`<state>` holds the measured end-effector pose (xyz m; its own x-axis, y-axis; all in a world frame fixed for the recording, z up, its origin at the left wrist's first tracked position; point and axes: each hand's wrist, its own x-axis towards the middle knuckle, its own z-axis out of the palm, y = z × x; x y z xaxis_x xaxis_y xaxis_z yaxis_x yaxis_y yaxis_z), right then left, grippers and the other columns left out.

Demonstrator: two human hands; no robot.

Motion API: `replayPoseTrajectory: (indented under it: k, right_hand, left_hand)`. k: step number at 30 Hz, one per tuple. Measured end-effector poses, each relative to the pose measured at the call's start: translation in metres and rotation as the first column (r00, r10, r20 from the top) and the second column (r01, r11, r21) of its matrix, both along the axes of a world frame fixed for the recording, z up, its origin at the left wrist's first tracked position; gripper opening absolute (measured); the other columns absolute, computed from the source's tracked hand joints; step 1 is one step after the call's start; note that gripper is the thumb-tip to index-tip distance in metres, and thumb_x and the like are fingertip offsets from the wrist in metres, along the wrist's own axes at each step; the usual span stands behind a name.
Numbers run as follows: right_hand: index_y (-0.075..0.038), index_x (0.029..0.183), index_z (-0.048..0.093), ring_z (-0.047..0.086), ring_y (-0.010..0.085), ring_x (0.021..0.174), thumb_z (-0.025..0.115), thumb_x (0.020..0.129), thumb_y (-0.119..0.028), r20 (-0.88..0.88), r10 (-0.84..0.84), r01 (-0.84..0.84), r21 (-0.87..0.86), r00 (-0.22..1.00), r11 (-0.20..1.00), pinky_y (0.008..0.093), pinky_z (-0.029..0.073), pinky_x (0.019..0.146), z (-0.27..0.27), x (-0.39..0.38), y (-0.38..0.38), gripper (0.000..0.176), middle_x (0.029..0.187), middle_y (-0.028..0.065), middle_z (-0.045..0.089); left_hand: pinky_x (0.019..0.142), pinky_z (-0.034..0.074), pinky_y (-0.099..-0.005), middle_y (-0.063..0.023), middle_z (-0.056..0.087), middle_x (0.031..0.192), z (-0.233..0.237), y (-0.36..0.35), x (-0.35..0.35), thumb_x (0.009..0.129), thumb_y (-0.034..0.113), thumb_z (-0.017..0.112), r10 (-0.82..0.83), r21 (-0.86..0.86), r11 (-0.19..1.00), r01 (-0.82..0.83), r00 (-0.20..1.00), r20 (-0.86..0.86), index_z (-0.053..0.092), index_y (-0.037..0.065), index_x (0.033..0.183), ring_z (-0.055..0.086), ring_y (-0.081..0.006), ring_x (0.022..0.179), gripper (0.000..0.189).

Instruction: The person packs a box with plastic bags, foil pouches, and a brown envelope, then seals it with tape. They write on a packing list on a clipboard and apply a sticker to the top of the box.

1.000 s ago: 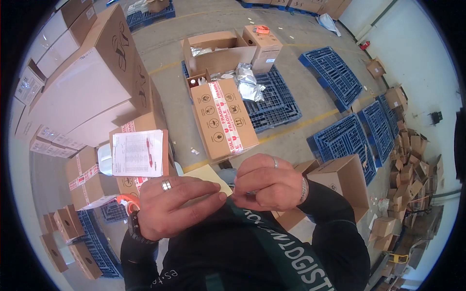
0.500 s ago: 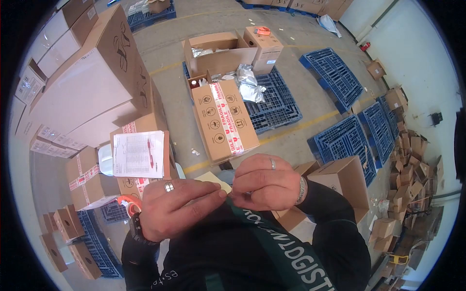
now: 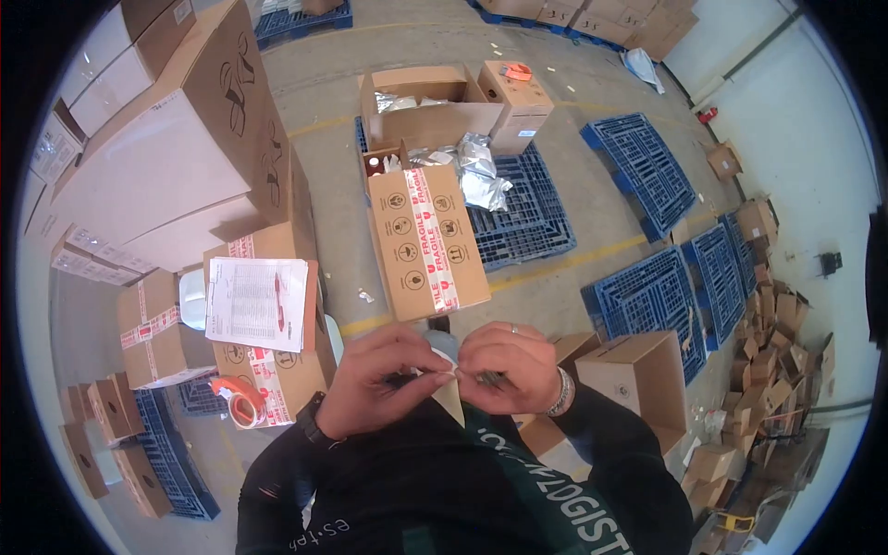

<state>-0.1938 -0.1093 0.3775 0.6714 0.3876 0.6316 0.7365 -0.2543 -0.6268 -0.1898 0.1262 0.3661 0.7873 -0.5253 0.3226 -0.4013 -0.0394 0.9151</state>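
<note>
My left hand (image 3: pixel 387 379) and my right hand (image 3: pixel 507 372) meet in front of my chest, fingertips pinched together on a small pale yellow paper (image 3: pixel 450 401). The paper hangs down between the two hands, partly hidden by the fingers. Beyond them stands a closed cardboard box (image 3: pixel 427 242) with red and white fragile tape, on a blue pallet (image 3: pixel 529 208). To the left, a clipboard with a printed sheet (image 3: pixel 245 301) and a red pen (image 3: pixel 279 302) lies on another taped box. An orange tape dispenser (image 3: pixel 240 401) rests on that box's near end.
An open box (image 3: pixel 430 120) and silver packages (image 3: pixel 481 176) share the pallet. Large stacked cartons (image 3: pixel 176 157) rise at the left. An open empty carton (image 3: pixel 638 379) is close on my right. More pallets (image 3: pixel 643 171) and heaped cardboard (image 3: pixel 772 342) lie along the right wall.
My left hand has turned and moved right, closer to my right hand. The yellow paper now hangs downward. The view has shifted slightly, and the orange dispenser is no longer covered by my left wrist.
</note>
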Motion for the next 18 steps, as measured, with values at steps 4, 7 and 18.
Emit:
replayPoseTrajectory:
  k: [4,7,18]
  right_hand:
    - [-0.004,0.101,0.073,0.068,0.0256,0.076,0.078,0.081,0.0,-0.267,-0.016,0.005,-0.042,0.964,0.999,0.0316,0.055,0.071,-0.007,0.039,-0.027,0.021,0.089,0.0082,0.069]
    - [-0.005,0.104,0.074,0.066,0.0218,0.074,0.077,0.086,-0.002,-0.392,0.092,-0.092,0.018,0.916,0.996,0.029,0.052,0.07,-0.046,0.097,-0.056,0.019,0.088,0.0059,0.069]
    - [0.0,0.111,0.072,0.066,0.0126,0.075,0.076,0.093,-0.02,-0.936,-0.025,-0.209,-0.104,0.351,0.972,0.0302,0.054,0.071,-0.312,0.333,-0.127,0.028,0.082,0.0074,0.07]
  left_hand:
    - [0.09,0.054,-0.0339,-0.0097,0.07,0.112,-0.035,-0.028,0.027,0.099,0.005,0.07,0.167,-0.141,0.972,-0.189,0.974,-0.152,0.068,0.004,0.113,0.069,-0.0192,0.108,0.015]
    - [0.103,0.05,-0.0364,-0.0127,0.069,0.125,-0.063,-0.05,0.05,0.105,0.006,0.061,0.038,-0.278,0.921,-0.274,0.771,-0.635,0.059,0.003,0.113,0.061,-0.0195,0.13,0.008]
    - [0.08,0.054,-0.0307,-0.001,0.065,0.094,-0.298,-0.054,0.083,0.105,0.014,0.06,0.682,0.332,0.462,-0.823,0.09,-0.726,0.061,0.008,0.112,0.064,-0.0162,0.084,0.009]
